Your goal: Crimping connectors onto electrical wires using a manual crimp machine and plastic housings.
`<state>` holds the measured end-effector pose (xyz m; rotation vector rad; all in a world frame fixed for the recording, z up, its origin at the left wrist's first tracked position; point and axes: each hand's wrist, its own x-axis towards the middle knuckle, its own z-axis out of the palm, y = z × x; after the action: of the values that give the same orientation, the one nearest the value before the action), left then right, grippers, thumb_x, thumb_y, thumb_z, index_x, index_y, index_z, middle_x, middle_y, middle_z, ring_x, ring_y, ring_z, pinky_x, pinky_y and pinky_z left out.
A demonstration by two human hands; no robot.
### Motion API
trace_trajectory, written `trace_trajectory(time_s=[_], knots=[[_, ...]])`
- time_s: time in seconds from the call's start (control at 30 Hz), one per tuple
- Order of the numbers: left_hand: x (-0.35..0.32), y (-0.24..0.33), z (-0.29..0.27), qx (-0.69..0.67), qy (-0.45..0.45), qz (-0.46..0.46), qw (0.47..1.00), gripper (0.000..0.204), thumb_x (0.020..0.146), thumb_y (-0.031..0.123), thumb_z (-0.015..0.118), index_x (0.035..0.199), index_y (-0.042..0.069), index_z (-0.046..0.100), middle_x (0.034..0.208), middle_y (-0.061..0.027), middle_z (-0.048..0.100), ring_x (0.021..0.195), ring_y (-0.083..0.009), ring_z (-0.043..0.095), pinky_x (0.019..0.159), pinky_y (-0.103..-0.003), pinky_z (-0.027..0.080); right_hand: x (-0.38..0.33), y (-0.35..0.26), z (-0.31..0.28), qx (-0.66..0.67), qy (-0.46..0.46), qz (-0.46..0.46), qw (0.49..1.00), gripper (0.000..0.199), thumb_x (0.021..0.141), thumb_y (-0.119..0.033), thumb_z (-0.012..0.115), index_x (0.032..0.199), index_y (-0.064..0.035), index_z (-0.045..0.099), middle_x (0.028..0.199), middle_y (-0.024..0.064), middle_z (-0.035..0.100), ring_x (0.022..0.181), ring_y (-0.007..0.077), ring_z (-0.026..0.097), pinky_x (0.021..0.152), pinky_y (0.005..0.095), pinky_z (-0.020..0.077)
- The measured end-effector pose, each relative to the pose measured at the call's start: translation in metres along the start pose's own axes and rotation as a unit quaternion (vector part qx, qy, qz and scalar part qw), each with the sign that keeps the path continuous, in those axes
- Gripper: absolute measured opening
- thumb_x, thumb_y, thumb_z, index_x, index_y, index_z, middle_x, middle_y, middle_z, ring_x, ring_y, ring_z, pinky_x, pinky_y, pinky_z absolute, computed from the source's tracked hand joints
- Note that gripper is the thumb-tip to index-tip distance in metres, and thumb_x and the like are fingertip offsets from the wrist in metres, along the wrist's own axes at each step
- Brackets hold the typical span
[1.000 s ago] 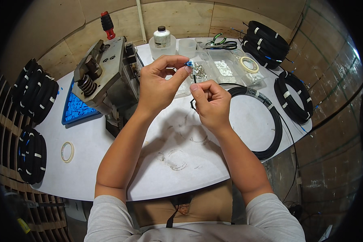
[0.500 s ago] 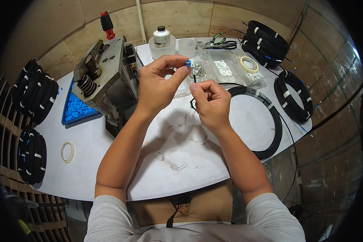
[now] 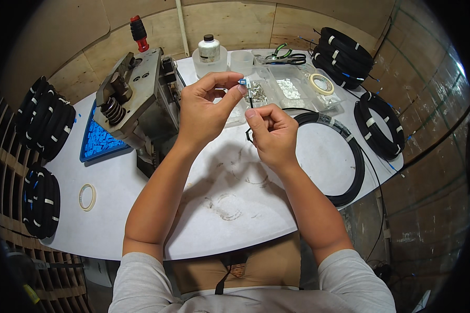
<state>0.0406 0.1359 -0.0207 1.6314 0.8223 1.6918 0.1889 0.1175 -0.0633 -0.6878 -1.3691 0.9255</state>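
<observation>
Head view: the left hand [image 3: 203,107] is raised over the far middle of the white bench [image 3: 141,208], pinching a small blue connector [image 3: 243,82] between thumb and forefinger. The right hand [image 3: 272,133] sits just beside it, fingers curled shut on a thin black cable [image 3: 250,99] that runs up to the connector.

Around them: a grey press machine [image 3: 133,101] with a red-topped handle stands at the far left, touching a blue tray [image 3: 102,142] of small blue pieces. Behind the hands, along the far edge, stand one white bottle [image 3: 210,49], clear plastic boxes [image 3: 284,88] holding small metal parts, and one pair of green-handled pliers [image 3: 279,51]. A large loose cable loop [image 3: 344,156] lies on the right half of the bench, its near arc partly hidden by the right forearm.

Counted: two tape rolls, one [image 3: 321,83] on the boxes and one [image 3: 87,197] near the left edge; four bundles of coiled black cable, two off the left edge [image 3: 44,122] [image 3: 39,201], one at the far right corner [image 3: 344,55] and one at the right edge [image 3: 381,122].

Against the frame a second ago, both hands hold almost the same pose and the connector has barely moved; nothing on the bench has shifted.
</observation>
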Motion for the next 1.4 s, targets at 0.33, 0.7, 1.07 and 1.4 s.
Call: trace_trajectory(time_s=[0.33, 0.7, 1.07, 1.4], knots=[[0.000, 0.002, 0.000, -0.002, -0.002, -0.003, 1.000, 0.019, 0.084, 0.002, 0.070, 0.102, -0.003, 0.066, 0.093, -0.0068, 0.068, 0.084, -0.0097, 0.063, 0.075, -0.024, 0.052, 0.000, 0.001, 0.000, -0.012, -0.007, -0.008, 1.000, 0.015, 0.092, -0.012, 0.065, 0.081, -0.0024, 0.060, 0.053, -0.0063, 0.049, 0.044, -0.0002, 0.040, 0.041, 0.0189, 0.0319], [0.001, -0.001, 0.000, -0.003, 0.001, 0.012, 1.000, 0.019, 0.085, 0.001, 0.070, 0.102, -0.004, 0.065, 0.093, -0.0072, 0.068, 0.085, -0.0104, 0.063, 0.077, -0.024, 0.052, 0.000, 0.002, -0.001, -0.010, -0.006, -0.012, 1.000, 0.015, 0.092, -0.012, 0.065, 0.082, -0.0024, 0.061, 0.053, -0.0063, 0.048, 0.045, 0.0001, 0.040, 0.041, 0.0190, 0.0319], [0.000, 0.008, 0.001, -0.106, -0.019, -0.053, 0.993, 0.018, 0.088, 0.007, 0.067, 0.103, -0.002, 0.063, 0.090, -0.0094, 0.068, 0.083, -0.0136, 0.064, 0.079, -0.028, 0.051, 0.000, 0.001, 0.000, -0.009, 0.015, -0.010, 1.000, 0.015, 0.092, -0.014, 0.065, 0.082, -0.0026, 0.061, 0.052, -0.0060, 0.048, 0.044, 0.0003, 0.040, 0.041, 0.0188, 0.0319], [0.001, 0.007, -0.002, -0.112, -0.031, -0.076, 0.990, 0.023, 0.088, 0.009, 0.066, 0.108, -0.003, 0.065, 0.090, -0.0081, 0.069, 0.084, -0.0139, 0.065, 0.080, -0.027, 0.051, -0.002, -0.003, 0.003, 0.010, 0.034, 0.010, 0.999, 0.014, 0.090, -0.013, 0.067, 0.082, -0.0023, 0.065, 0.055, -0.0102, 0.044, 0.050, -0.0015, 0.032, 0.046, 0.0182, 0.0269]])
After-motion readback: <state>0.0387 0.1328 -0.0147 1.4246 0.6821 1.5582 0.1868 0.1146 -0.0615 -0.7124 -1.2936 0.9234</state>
